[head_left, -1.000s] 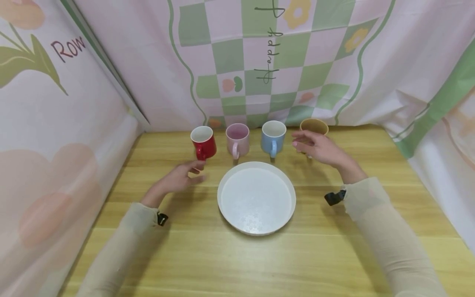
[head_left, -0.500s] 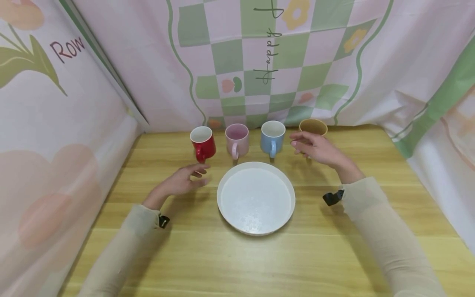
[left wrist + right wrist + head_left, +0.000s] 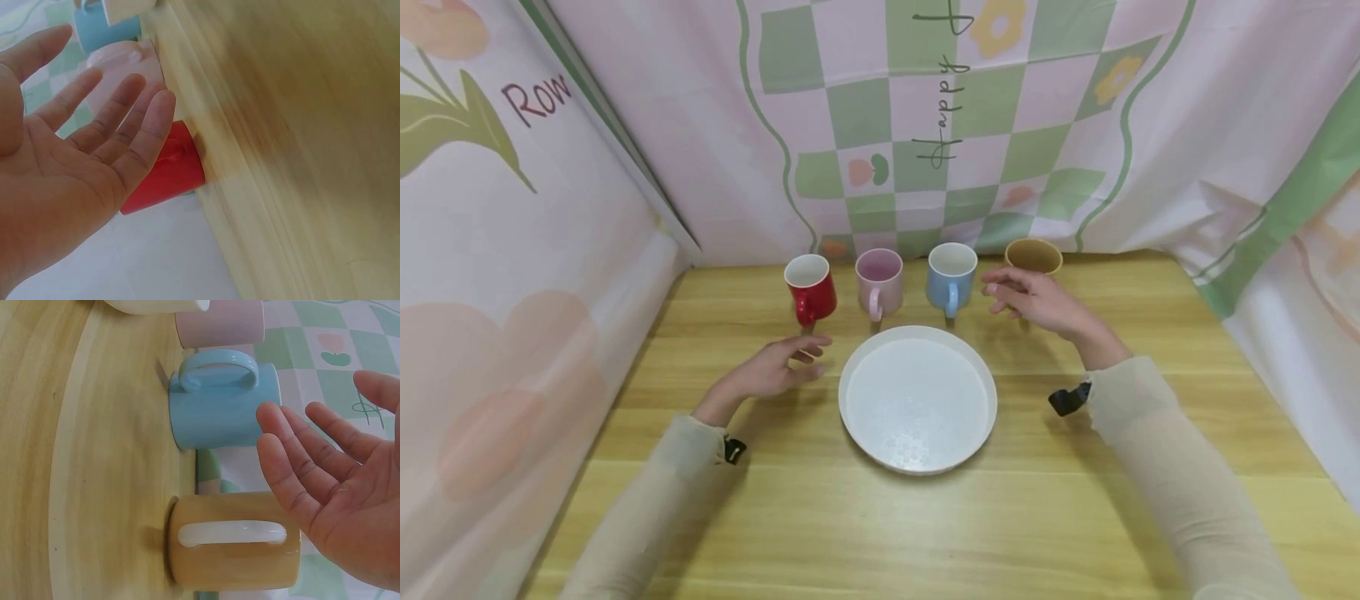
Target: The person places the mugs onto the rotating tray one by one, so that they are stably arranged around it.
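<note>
In the head view a red mug (image 3: 814, 296), a pink mug (image 3: 889, 287), a blue mug (image 3: 942, 283) and a tan mug (image 3: 1034, 255) stand upright in a row, handles toward me. A round white tray (image 3: 917, 400) lies in front of them. My left hand (image 3: 771, 367) hovers in front of the red mug, fingers relaxed, holding nothing. My right hand (image 3: 1041, 300) is in front of the tan mug and partly hides it. Its fingers are loosely extended, as the right wrist view shows, with the tan mug's white handle (image 3: 231, 532) free beside it.
The mugs stand near the back edge of the wooden table (image 3: 895, 542), close to a checkered curtain (image 3: 925, 108). Another printed cloth (image 3: 512, 250) hangs along the left side. Bare wood lies in front of the tray and on both sides of it.
My left hand has drifted slightly right and down, toward the tray. My right hand has shifted a little left. The mugs and tray have stayed in place.
</note>
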Demonstrator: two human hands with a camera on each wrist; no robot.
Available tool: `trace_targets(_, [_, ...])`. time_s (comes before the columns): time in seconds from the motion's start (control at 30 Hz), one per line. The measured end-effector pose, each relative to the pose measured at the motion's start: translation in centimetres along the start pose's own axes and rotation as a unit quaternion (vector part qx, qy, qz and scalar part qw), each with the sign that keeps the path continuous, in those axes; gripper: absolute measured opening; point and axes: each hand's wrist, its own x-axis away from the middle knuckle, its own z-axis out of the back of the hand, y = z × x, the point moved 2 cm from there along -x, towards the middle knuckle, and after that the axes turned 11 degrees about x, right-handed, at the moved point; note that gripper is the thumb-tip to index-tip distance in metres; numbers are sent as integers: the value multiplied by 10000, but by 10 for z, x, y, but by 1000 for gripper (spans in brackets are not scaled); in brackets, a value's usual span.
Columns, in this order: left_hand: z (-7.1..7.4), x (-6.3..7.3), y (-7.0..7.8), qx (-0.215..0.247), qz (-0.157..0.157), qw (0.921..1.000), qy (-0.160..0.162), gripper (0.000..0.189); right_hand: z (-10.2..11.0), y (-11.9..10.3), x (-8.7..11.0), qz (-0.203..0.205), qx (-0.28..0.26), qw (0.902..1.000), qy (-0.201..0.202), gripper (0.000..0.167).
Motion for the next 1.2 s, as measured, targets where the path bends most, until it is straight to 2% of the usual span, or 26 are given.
trace_targets(0.27, [-5, -1, -1, 99, 284, 9995, -103, 53, -5, 1, -2, -181, -64, 9997, -115, 48])
trace_targets(0.67, [-12, 1, -3, 9, 128, 9995, -287, 52, -14, 2, -9, -134, -342, 9989, -289, 51])
trace_targets(1.2, [-18, -1, -5, 247, -32, 9989, -404, 53, -25, 3, -18, -333, -655, 9959, -522, 51])
